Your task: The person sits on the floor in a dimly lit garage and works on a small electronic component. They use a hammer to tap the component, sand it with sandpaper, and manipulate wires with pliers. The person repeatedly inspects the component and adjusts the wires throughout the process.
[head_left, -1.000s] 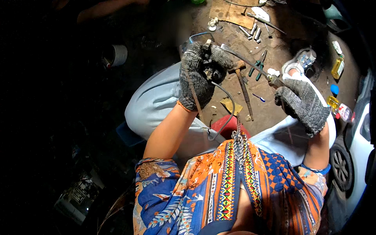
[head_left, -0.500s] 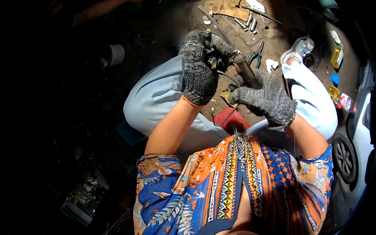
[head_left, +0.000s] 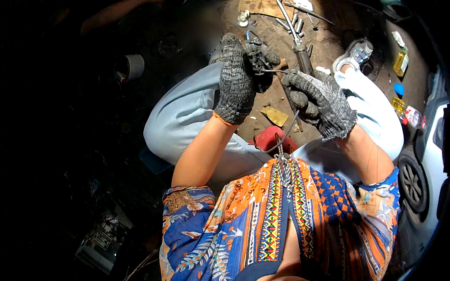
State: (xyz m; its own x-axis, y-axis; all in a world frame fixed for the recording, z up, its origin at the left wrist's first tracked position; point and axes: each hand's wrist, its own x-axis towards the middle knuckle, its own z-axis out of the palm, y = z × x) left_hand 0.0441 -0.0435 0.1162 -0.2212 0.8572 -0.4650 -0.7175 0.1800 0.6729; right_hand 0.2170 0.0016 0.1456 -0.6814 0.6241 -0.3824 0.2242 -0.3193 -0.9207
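Note:
My left hand (head_left: 236,77), in a grey knitted glove, is closed around a small dark part with wires (head_left: 258,63); much of it hides in shadow and behind the fingers. A thin blue wire (head_left: 250,33) sticks up beside its fingertips. My right hand (head_left: 318,100), gloved alike, is wrapped round a long tool (head_left: 303,58) with a dark handle and a slim metal shaft pointing up and away. Its exact kind does not show clearly. A thin grey cord (head_left: 295,122) hangs below the right hand and curves toward a red object (head_left: 269,136) between my legs.
On the ground ahead lie metal cylinders (head_left: 299,24), a dark rod (head_left: 311,13) and a cardboard piece (head_left: 262,6). A yellow scrap (head_left: 274,115) lies between my legs. Bottles (head_left: 400,63) and a toy-like car (head_left: 429,154) stand at right. A white tub (head_left: 135,66) is at left.
My right hand has turned and moved slightly up with the tool, whose shaft has swung rightward and now stands steeper. The left hand has shifted a little left, still holding the dark part.

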